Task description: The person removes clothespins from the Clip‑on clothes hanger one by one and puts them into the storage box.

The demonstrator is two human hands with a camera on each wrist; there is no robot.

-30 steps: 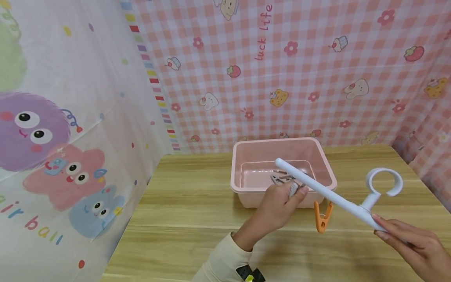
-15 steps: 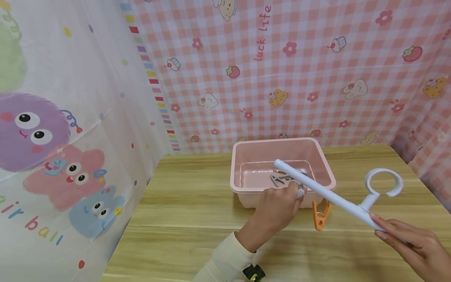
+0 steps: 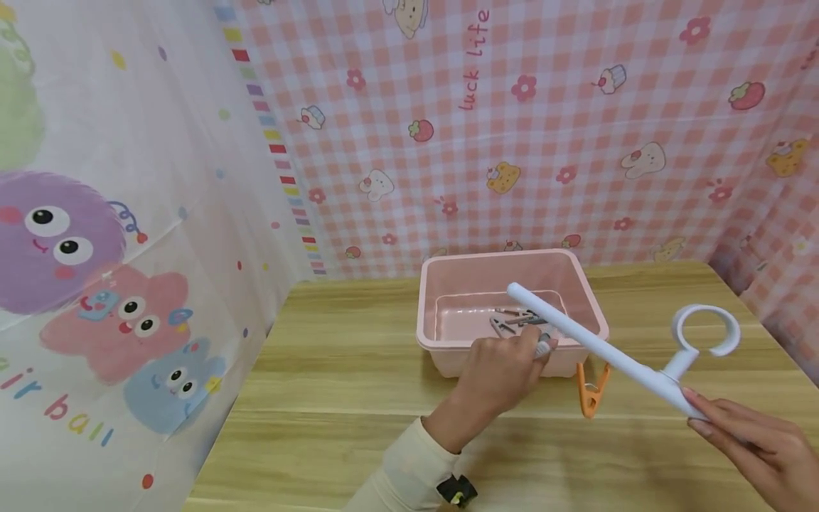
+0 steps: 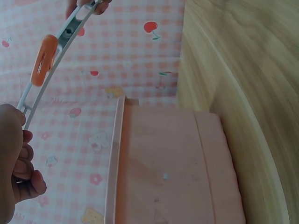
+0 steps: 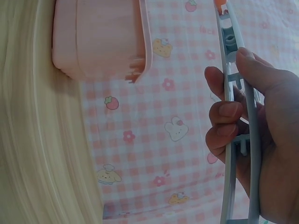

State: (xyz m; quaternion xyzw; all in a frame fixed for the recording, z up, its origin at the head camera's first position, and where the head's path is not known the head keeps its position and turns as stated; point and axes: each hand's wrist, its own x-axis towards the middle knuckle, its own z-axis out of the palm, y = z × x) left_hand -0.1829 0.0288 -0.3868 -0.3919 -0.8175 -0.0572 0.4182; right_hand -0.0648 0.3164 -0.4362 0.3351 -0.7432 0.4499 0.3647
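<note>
In the head view my right hand [image 3: 758, 444] grips one end of a pale blue plastic clothes hanger [image 3: 608, 355] with an open ring hook, tilted over the table. An orange clothespin [image 3: 592, 390] hangs from its bar between my hands. My left hand [image 3: 495, 373] pinches a small grey clothespin [image 3: 542, 347] just beneath the bar, mostly hidden by the fingers. From the left wrist, the hanger's hollow underside [image 4: 56, 63] and the orange clothespin [image 4: 44, 59] show. In the right wrist view my fingers [image 5: 224, 112] curl round the hanger [image 5: 229, 182].
A pink plastic basket [image 3: 430, 345] stands behind my left hand, with several grey clothespins [image 3: 502, 326] inside. It rests on a wood-grain table [image 3: 333, 398]. Patterned cloths [image 3: 397, 156] hang behind the table and on both sides.
My left hand has turned, palm lower, and shifted slightly right under the hanger with the grey clothespin. The hanger and orange clothespin have moved slightly to the right.
</note>
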